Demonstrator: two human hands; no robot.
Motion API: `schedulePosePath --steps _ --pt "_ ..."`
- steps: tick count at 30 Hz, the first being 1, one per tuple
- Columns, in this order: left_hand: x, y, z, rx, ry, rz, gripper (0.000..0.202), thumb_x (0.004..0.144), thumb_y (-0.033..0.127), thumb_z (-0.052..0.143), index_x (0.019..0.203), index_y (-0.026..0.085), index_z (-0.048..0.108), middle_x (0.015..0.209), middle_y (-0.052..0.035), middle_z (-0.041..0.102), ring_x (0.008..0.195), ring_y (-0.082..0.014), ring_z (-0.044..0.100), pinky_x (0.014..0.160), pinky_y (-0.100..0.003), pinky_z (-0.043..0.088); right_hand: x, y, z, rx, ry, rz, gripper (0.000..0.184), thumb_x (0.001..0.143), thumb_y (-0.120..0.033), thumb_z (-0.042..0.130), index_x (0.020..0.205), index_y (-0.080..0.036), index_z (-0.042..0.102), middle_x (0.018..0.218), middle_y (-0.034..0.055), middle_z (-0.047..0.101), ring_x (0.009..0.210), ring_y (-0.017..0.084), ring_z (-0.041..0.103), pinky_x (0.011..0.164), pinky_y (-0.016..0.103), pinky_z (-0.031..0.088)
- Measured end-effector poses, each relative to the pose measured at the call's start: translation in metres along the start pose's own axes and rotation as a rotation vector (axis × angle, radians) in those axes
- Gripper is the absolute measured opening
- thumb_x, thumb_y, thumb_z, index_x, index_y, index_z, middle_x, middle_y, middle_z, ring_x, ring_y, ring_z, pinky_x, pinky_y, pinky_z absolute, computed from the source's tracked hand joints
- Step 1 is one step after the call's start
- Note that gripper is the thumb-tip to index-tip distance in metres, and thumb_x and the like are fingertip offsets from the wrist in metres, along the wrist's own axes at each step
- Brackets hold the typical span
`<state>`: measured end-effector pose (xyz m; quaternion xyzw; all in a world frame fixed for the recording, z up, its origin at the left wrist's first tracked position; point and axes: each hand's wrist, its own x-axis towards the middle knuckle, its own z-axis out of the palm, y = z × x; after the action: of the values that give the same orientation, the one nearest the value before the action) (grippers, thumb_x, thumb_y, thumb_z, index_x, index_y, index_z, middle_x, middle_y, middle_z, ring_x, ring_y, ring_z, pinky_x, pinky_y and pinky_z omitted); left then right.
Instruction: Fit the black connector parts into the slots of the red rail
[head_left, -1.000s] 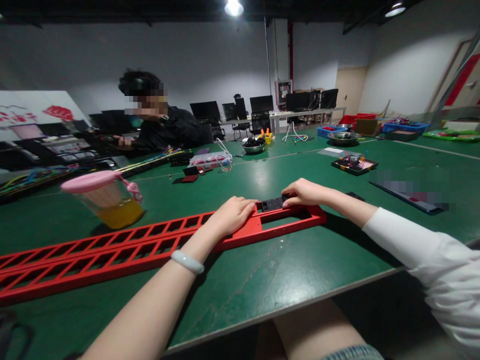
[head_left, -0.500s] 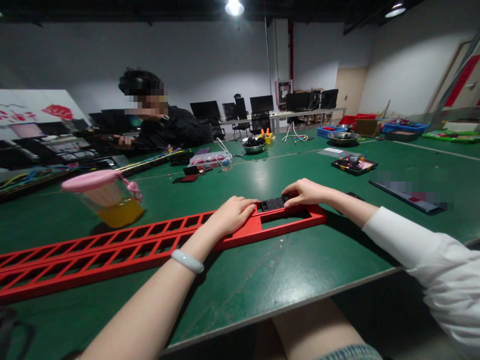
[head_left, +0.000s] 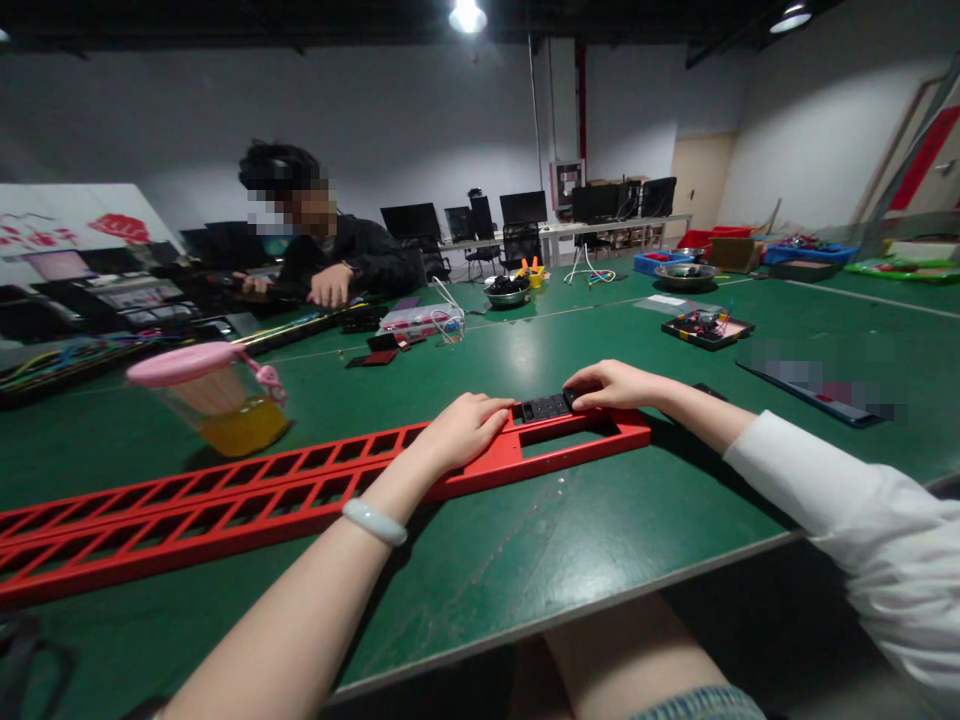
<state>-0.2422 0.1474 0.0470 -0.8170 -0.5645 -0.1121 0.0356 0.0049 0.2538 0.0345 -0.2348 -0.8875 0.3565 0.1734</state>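
Note:
A long red slotted frame (head_left: 495, 459) lies across the table, slanting up to the right. My left hand (head_left: 469, 430), with a pale bangle at its wrist, is laid over the frame, its fingers together along the far edge, gripping it. A black rectangular block with small square details (head_left: 545, 407) sits at the far side of the frame's right-end opening. My right hand (head_left: 606, 385) pinches the right end of this block between thumb and fingers. The fingertips partly cover that end. I cannot tell whether the block is fully seated.
A pink-lidded cup (head_left: 244, 425) of yellow drink stands behind the frame at left. Further back are a metal bowl (head_left: 508, 298), a clear box (head_left: 421, 318) and a small tray (head_left: 709, 328). A phone-like slab (head_left: 814, 393) lies right. Another person (head_left: 352, 250) works across the table.
My hands, the red frame and the black block stay nearly where they were. Across the table, the other person's hand has come into view over the table.

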Motion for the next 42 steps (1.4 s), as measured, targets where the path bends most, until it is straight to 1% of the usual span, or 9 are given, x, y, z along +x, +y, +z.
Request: schedulePosePath --steps 6,11,18,24,28,34,38,42 --pt "-0.001 -0.001 0.0 -0.001 -0.002 -0.004 0.042 0.088 0.039 0.026 0.114 0.022 0.055 0.104 -0.0043 0.061 0.094 -0.0186 0.052 0.085 -0.03 0.039 0.0 -0.002 0.0 -0.103 0.008 -0.015 0.04 0.071 -0.033 0.058 0.108 -0.017 0.059 0.099 0.0049 0.064 0.084 0.018 0.059 0.072 0.025 0.045" --pt "-0.001 -0.002 0.001 -0.004 0.001 -0.005 0.042 0.087 0.039 0.027 0.114 0.022 0.055 0.104 -0.0046 0.061 0.094 -0.0183 0.053 0.084 -0.03 0.039 -0.001 -0.009 0.0 -0.188 0.016 -0.029 0.037 0.072 -0.033 0.057 0.105 -0.016 0.06 0.094 0.0051 0.065 0.08 0.018 0.06 0.067 0.024 0.043" --pt "0.0 -0.001 0.002 0.01 0.003 -0.007 0.042 0.088 0.038 0.027 0.114 0.022 0.055 0.102 -0.0045 0.061 0.093 -0.0184 0.053 0.083 -0.03 0.04 0.003 -0.01 -0.005 -0.294 -0.034 -0.048 0.039 0.072 -0.035 0.057 0.105 -0.016 0.06 0.096 0.0068 0.065 0.078 0.017 0.06 0.065 0.022 0.043" --pt "0.0 -0.003 0.002 0.012 -0.003 -0.01 0.041 0.087 0.038 0.028 0.114 0.022 0.055 0.103 -0.0046 0.061 0.094 -0.0187 0.053 0.084 -0.03 0.039 0.002 -0.01 -0.006 -0.278 -0.04 -0.047 0.038 0.072 -0.034 0.056 0.105 -0.015 0.059 0.096 0.007 0.064 0.077 0.017 0.059 0.064 0.022 0.043" --pt "0.0 -0.003 0.002 0.009 -0.004 -0.007 0.042 0.087 0.038 0.027 0.114 0.022 0.055 0.103 -0.0047 0.061 0.095 -0.0189 0.052 0.085 -0.03 0.039 0.001 -0.01 -0.003 -0.263 -0.032 -0.054 0.036 0.072 -0.034 0.056 0.103 -0.015 0.06 0.093 0.0059 0.065 0.076 0.016 0.058 0.064 0.023 0.042" --pt "-0.002 -0.001 0.001 0.006 0.011 -0.01 0.041 0.087 0.038 0.028 0.113 0.022 0.056 0.103 -0.0046 0.061 0.094 -0.0187 0.052 0.085 -0.03 0.039 -0.002 -0.012 0.0 -0.269 0.019 -0.083 0.035 0.072 -0.034 0.055 0.1 -0.014 0.061 0.086 0.0053 0.065 0.071 0.016 0.057 0.061 0.023 0.04" --pt "-0.002 -0.002 0.001 0.005 0.006 -0.004 0.042 0.087 0.039 0.027 0.114 0.022 0.055 0.104 -0.0045 0.06 0.095 -0.0187 0.052 0.086 -0.03 0.039 -0.002 -0.013 -0.001 -0.271 -0.018 -0.094 0.034 0.075 -0.036 0.052 0.099 -0.014 0.062 0.086 0.005 0.065 0.072 0.016 0.056 0.061 0.023 0.039" --pt "-0.002 -0.002 0.002 -0.002 -0.003 -0.009 0.042 0.087 0.039 0.028 0.115 0.022 0.054 0.106 -0.0047 0.06 0.095 -0.0187 0.052 0.087 -0.031 0.038 -0.003 -0.013 -0.001 -0.27 -0.017 -0.094 0.035 0.075 -0.036 0.052 0.1 -0.014 0.062 0.088 0.0049 0.065 0.073 0.016 0.056 0.063 0.024 0.04"
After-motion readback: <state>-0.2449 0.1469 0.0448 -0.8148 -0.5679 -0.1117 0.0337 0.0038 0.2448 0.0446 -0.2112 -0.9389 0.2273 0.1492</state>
